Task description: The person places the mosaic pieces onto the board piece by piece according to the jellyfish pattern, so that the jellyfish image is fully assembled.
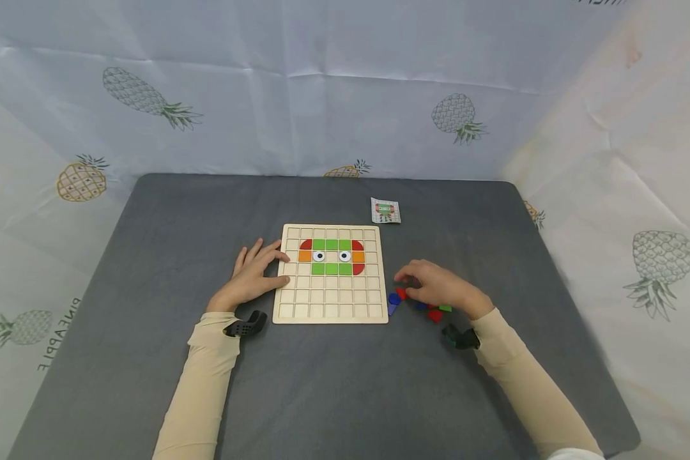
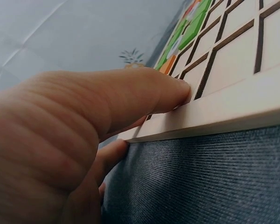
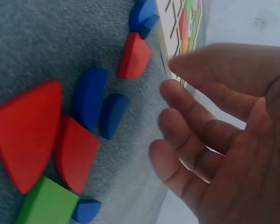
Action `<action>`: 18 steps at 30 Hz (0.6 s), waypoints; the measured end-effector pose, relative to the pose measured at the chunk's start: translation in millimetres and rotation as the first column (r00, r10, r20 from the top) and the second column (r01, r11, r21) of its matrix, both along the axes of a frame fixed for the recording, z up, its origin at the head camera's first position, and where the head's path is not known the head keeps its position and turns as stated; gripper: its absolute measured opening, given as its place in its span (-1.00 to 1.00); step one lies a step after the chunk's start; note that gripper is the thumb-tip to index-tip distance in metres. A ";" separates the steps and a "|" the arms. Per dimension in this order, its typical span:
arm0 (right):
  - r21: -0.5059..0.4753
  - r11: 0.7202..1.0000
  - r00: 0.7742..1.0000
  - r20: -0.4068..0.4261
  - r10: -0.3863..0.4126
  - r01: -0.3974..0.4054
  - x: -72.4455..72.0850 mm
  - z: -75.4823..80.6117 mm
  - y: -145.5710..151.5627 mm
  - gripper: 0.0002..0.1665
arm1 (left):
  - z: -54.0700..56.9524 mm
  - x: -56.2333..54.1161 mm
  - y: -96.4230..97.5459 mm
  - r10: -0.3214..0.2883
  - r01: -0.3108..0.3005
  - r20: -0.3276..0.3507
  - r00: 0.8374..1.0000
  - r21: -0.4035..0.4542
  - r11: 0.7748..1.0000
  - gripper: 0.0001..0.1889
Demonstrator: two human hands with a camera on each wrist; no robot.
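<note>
A square wooden grid board [image 1: 330, 298] lies on the table. Set in its upper cells are green tiles [image 1: 331, 269], orange tiles [image 1: 305, 256], rounded red tiles [image 1: 358, 269] and two eye tiles [image 1: 319, 256]. My left hand [image 1: 250, 278] rests on the board's left edge, thumb and a fingertip on the rim, fingers extended. To the board's right my right hand [image 1: 441, 285] hovers over loose pieces, its fingers loosely bent with nothing between them. Beneath it are red pieces [image 3: 28, 133], blue pieces [image 3: 89, 97] and a green block [image 3: 46, 205].
A small picture card [image 1: 386, 218] with a coloured figure lies beyond the board's upper right corner. The grey table [image 1: 333, 383] reaches back to a hanging cloth [image 1: 368, 121] printed with pineapples. Cloth also hangs along both sides.
</note>
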State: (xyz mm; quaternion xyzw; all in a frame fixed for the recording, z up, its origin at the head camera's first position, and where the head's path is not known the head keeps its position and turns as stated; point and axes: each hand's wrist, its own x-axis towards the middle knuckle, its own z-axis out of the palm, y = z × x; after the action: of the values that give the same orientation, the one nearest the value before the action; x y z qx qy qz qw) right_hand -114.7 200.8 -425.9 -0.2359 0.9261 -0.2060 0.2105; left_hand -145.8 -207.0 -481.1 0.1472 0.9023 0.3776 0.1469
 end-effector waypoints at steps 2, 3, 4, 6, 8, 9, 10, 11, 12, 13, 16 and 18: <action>0.015 1.000 1.000 0.019 0.008 -0.008 1.2 -2.9 0.1 -0.65 | 0.1 -0.2 0.3 0.001 -0.001 0.002 1.000 -0.001 1.000 -0.60; 0.020 1.000 1.000 0.024 0.013 -0.013 1.8 -3.7 -0.3 -0.64 | 0.2 -0.2 0.6 0.001 -0.001 0.002 1.000 -0.002 1.000 -0.59; 0.024 1.000 0.999 0.031 0.011 -0.012 2.5 -4.5 -0.6 -0.63 | 0.3 -0.2 0.8 0.000 0.000 0.003 1.000 -0.003 1.000 -0.59; 0.036 0.999 0.999 0.037 0.009 -0.010 3.6 -5.7 -1.1 -0.62 | 0.5 -0.3 1.1 -0.001 0.001 0.002 1.000 -0.004 1.000 -0.60; 0.052 0.999 0.999 0.043 0.001 -0.004 4.7 -6.4 -1.6 -0.61 | 0.4 -0.5 1.2 -0.002 0.002 0.001 1.000 -0.004 1.000 -0.60; 0.059 0.998 0.999 0.043 0.000 -0.002 5.0 -6.7 -1.8 -0.60 | 0.3 -0.6 1.1 -0.002 0.002 0.000 1.000 -0.004 1.000 -0.60; 0.066 0.998 0.999 0.045 -0.006 0.003 5.3 -7.2 -1.8 -0.60 | 0.2 -0.6 1.1 -0.002 0.002 0.000 1.000 -0.004 1.000 -0.60; 0.073 0.997 0.999 0.042 -0.007 0.004 5.5 -7.8 -1.8 -0.59 | 0.1 -0.7 1.1 -0.002 0.002 -0.001 1.000 -0.003 1.000 -0.60; 0.079 0.997 0.999 0.037 -0.007 0.005 5.7 -8.4 -1.9 -0.59 | 0.1 -0.7 1.2 -0.002 0.002 0.000 1.000 -0.002 1.000 -0.60; 0.084 0.996 1.000 0.030 -0.009 0.006 5.8 -9.2 -2.0 -0.60 | 0.0 -0.7 1.2 -0.002 0.002 0.000 1.000 -0.002 1.000 -0.61; 0.090 0.996 1.000 0.004 -0.010 0.009 6.1 -12.3 -2.3 -0.63 | -0.1 -0.6 1.3 -0.003 0.003 0.001 1.000 0.001 1.000 -0.61; 0.086 0.996 1.000 -0.010 -0.013 0.014 6.6 -14.1 -2.5 -0.65 | -0.3 -0.5 1.2 -0.003 0.003 0.002 1.000 0.003 1.000 -0.61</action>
State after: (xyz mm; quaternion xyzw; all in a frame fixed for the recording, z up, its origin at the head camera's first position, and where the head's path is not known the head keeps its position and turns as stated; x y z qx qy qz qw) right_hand -108.1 198.3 -440.0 -0.2213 0.9366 -0.1662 0.2147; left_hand -146.3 -205.8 -481.4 0.1482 0.9015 0.3787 0.1481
